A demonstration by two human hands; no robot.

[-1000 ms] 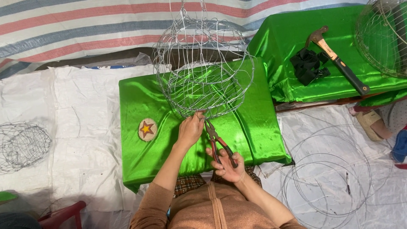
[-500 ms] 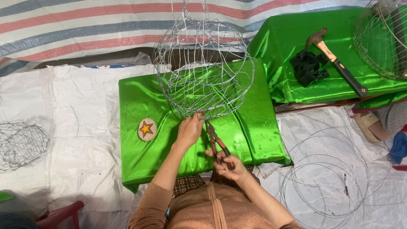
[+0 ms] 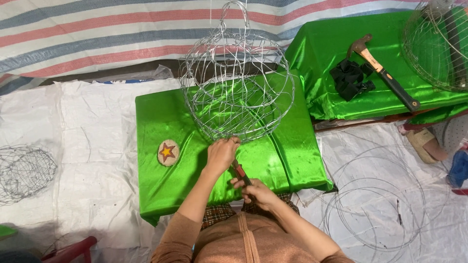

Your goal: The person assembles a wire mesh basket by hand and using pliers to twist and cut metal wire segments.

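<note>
A round wire cage frame (image 3: 234,83) stands on a low table covered in shiny green cloth (image 3: 165,122). My left hand (image 3: 222,153) grips the cage's near lower rim. My right hand (image 3: 256,191) sits just behind it, closed on red-handled pliers (image 3: 240,171) whose tip points up toward the rim under my left hand. A round patch with a red star (image 3: 168,152) lies on the cloth to the left of my hands.
A second green-covered table (image 3: 336,53) at right carries a hammer (image 3: 385,75), a black cloth bundle (image 3: 350,79) and another wire frame (image 3: 436,46). Loose wire coils (image 3: 375,204) lie on the white sheet at right. A wire basket (image 3: 22,170) sits far left.
My left hand stays on the cage rim. My right hand with the pliers has shifted slightly closer to my body; the cage has barely moved.
</note>
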